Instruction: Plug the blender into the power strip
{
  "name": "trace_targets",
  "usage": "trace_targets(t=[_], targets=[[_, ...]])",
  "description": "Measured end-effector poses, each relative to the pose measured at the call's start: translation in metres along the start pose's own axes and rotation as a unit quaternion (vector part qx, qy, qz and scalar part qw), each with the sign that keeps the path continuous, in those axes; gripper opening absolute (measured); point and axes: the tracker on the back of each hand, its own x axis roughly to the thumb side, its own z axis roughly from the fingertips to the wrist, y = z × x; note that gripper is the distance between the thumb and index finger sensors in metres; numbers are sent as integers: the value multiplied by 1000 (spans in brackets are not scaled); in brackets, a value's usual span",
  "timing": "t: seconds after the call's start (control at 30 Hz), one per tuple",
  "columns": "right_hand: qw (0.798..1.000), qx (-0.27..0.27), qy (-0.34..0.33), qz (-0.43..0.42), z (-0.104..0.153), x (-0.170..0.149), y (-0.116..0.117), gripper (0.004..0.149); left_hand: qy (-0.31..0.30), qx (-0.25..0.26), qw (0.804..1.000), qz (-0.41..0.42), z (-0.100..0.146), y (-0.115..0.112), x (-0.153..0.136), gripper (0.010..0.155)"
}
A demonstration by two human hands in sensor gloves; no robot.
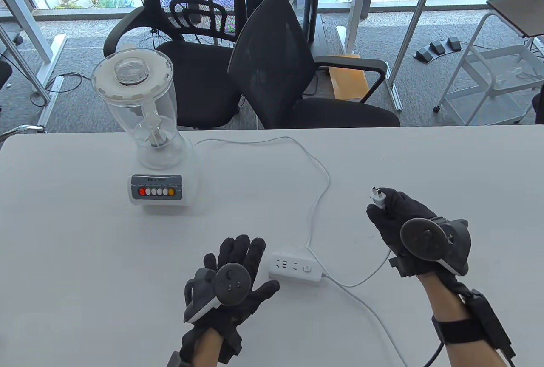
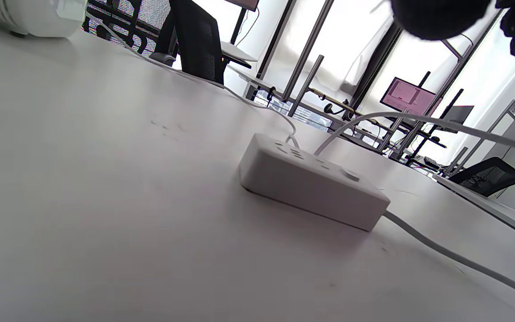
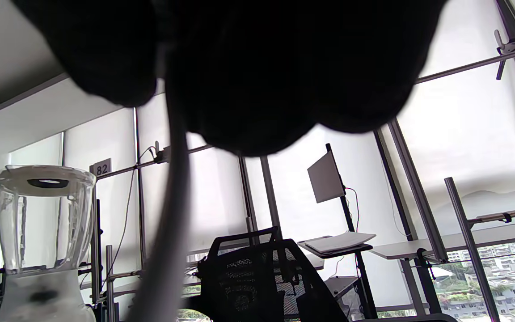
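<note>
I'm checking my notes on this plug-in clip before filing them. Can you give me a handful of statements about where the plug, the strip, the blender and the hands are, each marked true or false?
1. The right hand holds the plug up off the table. True.
2. The plug already sits in the power strip. False: it is in the right hand, apart from the strip, prongs bare.
3. The left hand lies just left of the power strip with fingers spread. True.
4. The blender lies on its side. False: it stands upright, lid on.
5. The blender's jar holds dark liquid. False: the jar looks clear and empty.
</note>
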Motion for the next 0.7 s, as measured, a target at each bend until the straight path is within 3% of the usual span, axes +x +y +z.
trace_targets(t=[0.3,0.7], targets=[[995,-68,-72,-2,25,31,-14,52,-6,-57,998,-38,-11,-21,8,85],[981,-83,-133,116,36,63,-24,54,-5,-124,991,-59,-27,-48,8,82]])
